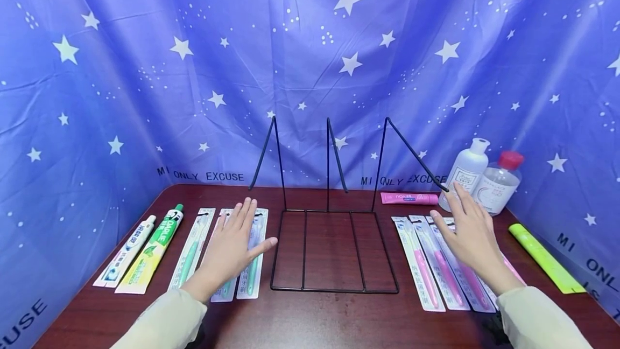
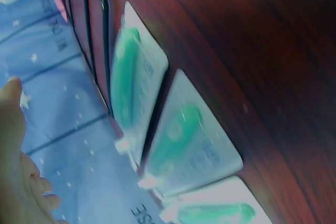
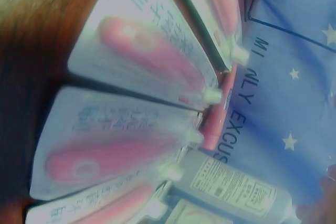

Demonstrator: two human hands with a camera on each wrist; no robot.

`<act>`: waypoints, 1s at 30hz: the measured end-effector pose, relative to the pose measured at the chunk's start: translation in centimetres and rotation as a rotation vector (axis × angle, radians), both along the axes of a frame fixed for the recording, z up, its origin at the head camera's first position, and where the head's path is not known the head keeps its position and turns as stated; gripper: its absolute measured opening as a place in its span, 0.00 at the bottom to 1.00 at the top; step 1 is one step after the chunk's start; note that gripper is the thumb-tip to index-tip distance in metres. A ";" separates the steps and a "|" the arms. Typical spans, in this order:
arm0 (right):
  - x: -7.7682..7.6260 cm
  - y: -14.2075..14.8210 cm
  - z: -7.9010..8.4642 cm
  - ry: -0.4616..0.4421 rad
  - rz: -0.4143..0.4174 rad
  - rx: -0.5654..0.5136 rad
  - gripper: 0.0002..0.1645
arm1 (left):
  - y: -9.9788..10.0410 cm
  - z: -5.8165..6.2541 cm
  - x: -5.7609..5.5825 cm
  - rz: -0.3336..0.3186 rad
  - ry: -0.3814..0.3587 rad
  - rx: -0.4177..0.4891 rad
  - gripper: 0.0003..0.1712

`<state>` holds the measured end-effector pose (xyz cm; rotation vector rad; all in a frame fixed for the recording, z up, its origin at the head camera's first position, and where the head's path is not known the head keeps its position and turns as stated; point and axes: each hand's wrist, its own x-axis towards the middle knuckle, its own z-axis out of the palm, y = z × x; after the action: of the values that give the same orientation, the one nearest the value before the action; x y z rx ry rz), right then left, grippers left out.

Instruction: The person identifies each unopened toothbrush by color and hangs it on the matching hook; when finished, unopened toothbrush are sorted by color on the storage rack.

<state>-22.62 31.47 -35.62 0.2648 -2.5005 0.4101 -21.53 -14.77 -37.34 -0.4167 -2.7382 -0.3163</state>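
My left hand point(image 1: 231, 246), fingers extended and thumb spread toward the rack, is over the packaged green toothbrushes point(image 1: 192, 255) on the left and hides part of them. In the left wrist view, green handles point(image 2: 170, 140) show through their clear packs, apart from the fingers. My right hand point(image 1: 470, 238) has its fingers extended over several packaged pink toothbrushes point(image 1: 422, 271) on the right. It covers part of that row, and its fingertips overlap a white bottle point(image 1: 466, 163) in the head view. Neither hand holds anything. Between the hands stands a black wire rack point(image 1: 334, 291).
A white toothpaste tube point(image 1: 127, 252) and a green-and-yellow toothpaste tube point(image 1: 151, 255) lie far left. Behind the pink toothbrushes are a pink tube point(image 1: 409, 199) and a clear bottle with a red cap point(image 1: 511, 160). A yellow-green tube point(image 1: 547, 257) lies far right. Starry blue cloth point(image 1: 300, 42) surrounds the table.
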 end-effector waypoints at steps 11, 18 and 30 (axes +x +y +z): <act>1.3 1.7 0.5 -0.024 0.029 -0.084 0.37 | 2.4 -0.9 1.5 -0.073 -0.001 0.000 0.54; 1.8 2.9 0.3 -0.052 0.034 -0.172 0.36 | 3.4 -1.5 1.9 -0.094 0.005 -0.050 0.54; 2.8 4.7 0.2 -0.236 -0.022 -0.295 0.37 | 4.2 -2.7 2.3 -0.142 -0.005 -0.068 0.58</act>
<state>-19.86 36.21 -35.41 0.0735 -2.6221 0.8339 -19.28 -10.60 -40.02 -0.6315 -2.7356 -0.2611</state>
